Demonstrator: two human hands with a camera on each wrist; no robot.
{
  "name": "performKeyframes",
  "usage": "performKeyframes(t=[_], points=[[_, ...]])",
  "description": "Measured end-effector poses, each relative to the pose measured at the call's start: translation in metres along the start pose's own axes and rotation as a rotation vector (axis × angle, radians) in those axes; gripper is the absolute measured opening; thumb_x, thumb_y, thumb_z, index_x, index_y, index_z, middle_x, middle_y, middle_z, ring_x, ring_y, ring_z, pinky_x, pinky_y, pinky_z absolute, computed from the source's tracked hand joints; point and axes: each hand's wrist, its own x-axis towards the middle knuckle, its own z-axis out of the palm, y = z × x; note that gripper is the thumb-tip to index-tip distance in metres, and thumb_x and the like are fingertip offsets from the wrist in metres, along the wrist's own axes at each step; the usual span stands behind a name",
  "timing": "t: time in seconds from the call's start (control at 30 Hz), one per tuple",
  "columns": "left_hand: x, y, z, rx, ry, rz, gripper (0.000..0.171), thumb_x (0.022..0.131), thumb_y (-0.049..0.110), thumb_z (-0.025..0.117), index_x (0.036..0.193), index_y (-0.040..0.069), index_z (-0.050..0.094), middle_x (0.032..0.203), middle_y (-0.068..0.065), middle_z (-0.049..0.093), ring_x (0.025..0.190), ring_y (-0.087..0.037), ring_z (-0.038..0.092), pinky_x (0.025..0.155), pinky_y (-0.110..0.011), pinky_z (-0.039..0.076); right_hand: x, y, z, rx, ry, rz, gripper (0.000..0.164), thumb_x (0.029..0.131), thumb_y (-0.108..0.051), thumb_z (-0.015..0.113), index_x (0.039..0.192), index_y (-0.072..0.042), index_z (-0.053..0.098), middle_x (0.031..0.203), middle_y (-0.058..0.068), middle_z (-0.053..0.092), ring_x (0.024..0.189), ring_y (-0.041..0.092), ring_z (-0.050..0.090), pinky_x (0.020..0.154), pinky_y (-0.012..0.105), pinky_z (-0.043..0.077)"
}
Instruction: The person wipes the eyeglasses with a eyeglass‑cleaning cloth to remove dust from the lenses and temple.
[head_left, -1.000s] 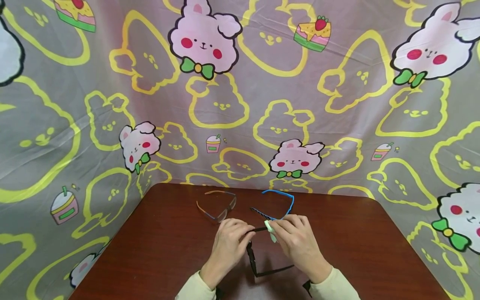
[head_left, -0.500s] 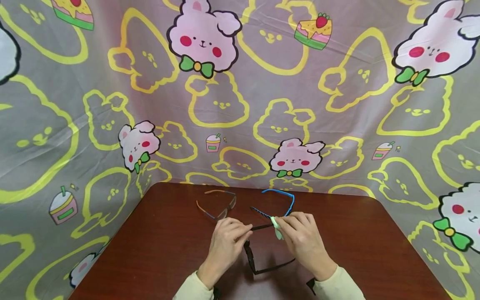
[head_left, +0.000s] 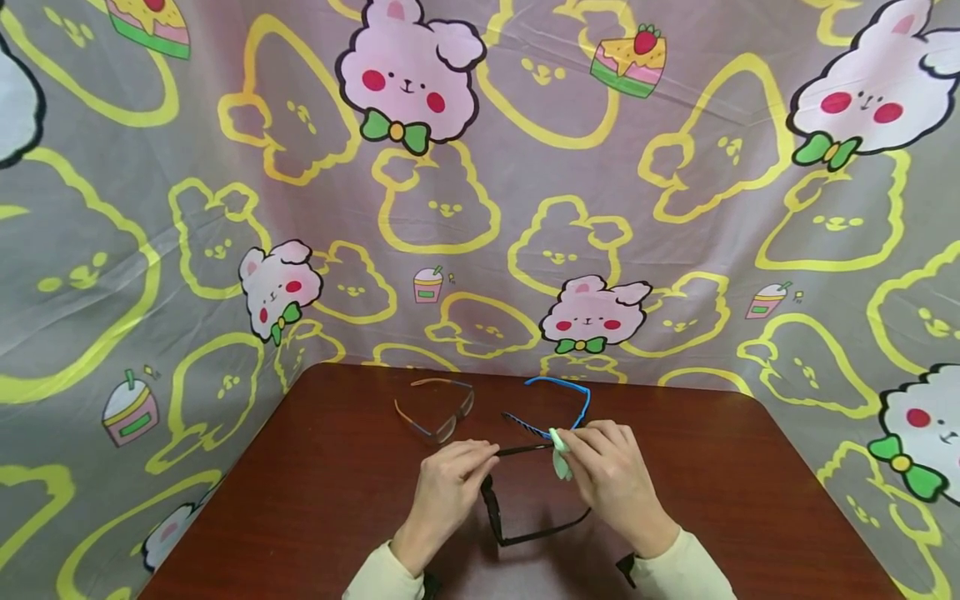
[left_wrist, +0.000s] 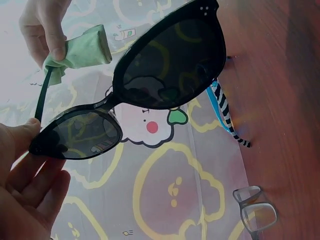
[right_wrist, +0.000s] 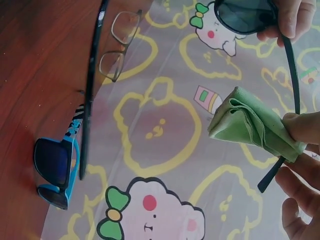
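Note:
Black sunglasses [left_wrist: 170,60] with dark lenses are held up over the table, both temples unfolded. My left hand [head_left: 448,487] pinches them at the corner where a lens meets one temple, as the left wrist view shows. In my right hand [head_left: 617,479] a folded light-green cloth [right_wrist: 250,122] is pinched around that same temple [right_wrist: 292,70], close to its tip, which sticks out beyond the cloth in the right wrist view. The other temple [head_left: 547,530] reaches toward the right below my hands in the head view.
Blue-framed sunglasses [right_wrist: 52,162] with a black-and-white striped temple lie on the table [head_left: 315,467] just beyond my right hand. Clear-lensed glasses [head_left: 446,429] with orange temple ends lie to their left. A patterned cloth curtain [head_left: 465,183] hangs around the table's back and sides.
My right hand has slid the green cloth to the right along the temple, toward its tip. My left hand has shifted slightly left with the sunglasses.

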Motion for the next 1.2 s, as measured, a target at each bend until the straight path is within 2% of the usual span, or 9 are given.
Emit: performKeyframes(t=[0.3, 0.57, 1.0, 1.2], points=[[-0.001, -0.002, -0.002, -0.116, 0.025, -0.005, 0.016, 0.077, 0.001, 0.075, 0.092, 0.005, 0.075, 0.088, -0.004, 0.071, 0.082, -0.014, 0.067, 0.073, -0.022, 0.051, -0.002, 0.006, -0.003, 0.019, -0.017, 0.025, 0.032, 0.099, -0.027, 0.049, 0.102, -0.004, 0.071, 0.087, 0.002, 0.066, 0.081, 0.025, 0.056, 0.065, 0.038, 0.037], [0.000, -0.002, -0.007, -0.236, 0.033, -0.053, 0.016, 0.078, -0.004, 0.072, 0.093, 0.002, 0.074, 0.087, -0.005, 0.071, 0.078, -0.014, 0.067, 0.070, -0.019, 0.051, -0.003, 0.010, -0.007, 0.034, -0.039, 0.049, 0.032, 0.099, -0.029, 0.049, 0.104, -0.005, 0.070, 0.090, 0.001, 0.066, 0.084, 0.024, 0.056, 0.065, 0.037, 0.036], [-0.004, -0.006, -0.013, -0.242, -0.009, -0.053, 0.015, 0.079, -0.002, 0.072, 0.093, 0.002, 0.074, 0.088, -0.004, 0.071, 0.079, -0.013, 0.067, 0.068, -0.017, 0.050, -0.007, 0.012, -0.008, 0.063, -0.069, 0.044, 0.033, 0.099, -0.030, 0.048, 0.105, -0.006, 0.070, 0.092, 0.001, 0.067, 0.085, 0.023, 0.057, 0.066, 0.038, 0.037], [-0.005, -0.008, -0.015, -0.262, -0.001, -0.070, 0.016, 0.078, -0.004, 0.072, 0.093, 0.002, 0.074, 0.088, -0.005, 0.071, 0.078, -0.014, 0.067, 0.068, -0.017, 0.050, -0.008, 0.014, -0.009, 0.053, -0.075, 0.049, 0.033, 0.100, -0.030, 0.047, 0.106, -0.006, 0.069, 0.093, 0.001, 0.066, 0.085, 0.023, 0.056, 0.066, 0.037, 0.037]])
